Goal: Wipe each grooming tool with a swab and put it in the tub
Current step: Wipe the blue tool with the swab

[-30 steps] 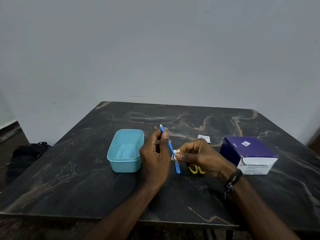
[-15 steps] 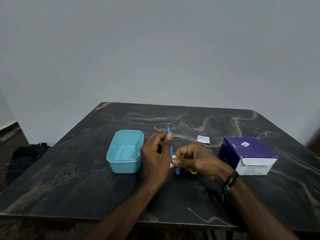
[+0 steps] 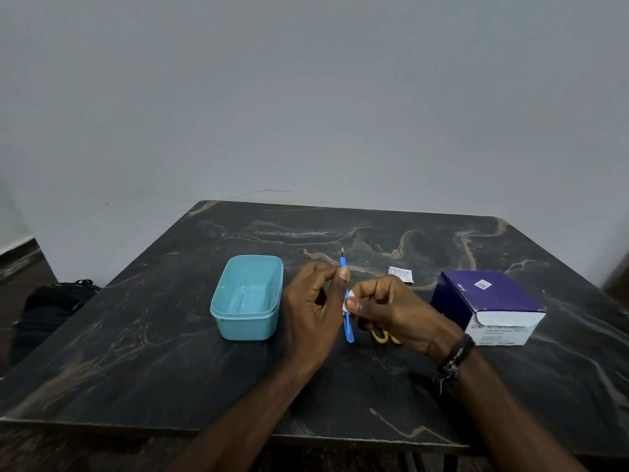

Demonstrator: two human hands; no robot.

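Note:
My left hand [image 3: 311,311] pinches a thin blue grooming tool [image 3: 348,327] near its upper end, holding it almost upright above the dark marble table [image 3: 136,352]; a small dark metal tip sticks out on top. My right hand [image 3: 394,311] pinches a small white swab [image 3: 348,301] against the middle of the tool's shaft. A light blue tub [image 3: 247,296] stands just left of my left hand and holds nothing I can see. Yellow scissor handles [image 3: 383,336] peek out from under my right hand.
A purple and white box of swabs [image 3: 490,306] sits to the right of my hands. A small white swab packet [image 3: 401,274] lies behind my right hand. A black bag [image 3: 51,308] lies on the floor at the left, past the table's edge.
The blue tool has turned from a slant to nearly upright, and its dark tip now shows on top. My right hand with the swab has moved left, covering more of the yellow scissors.

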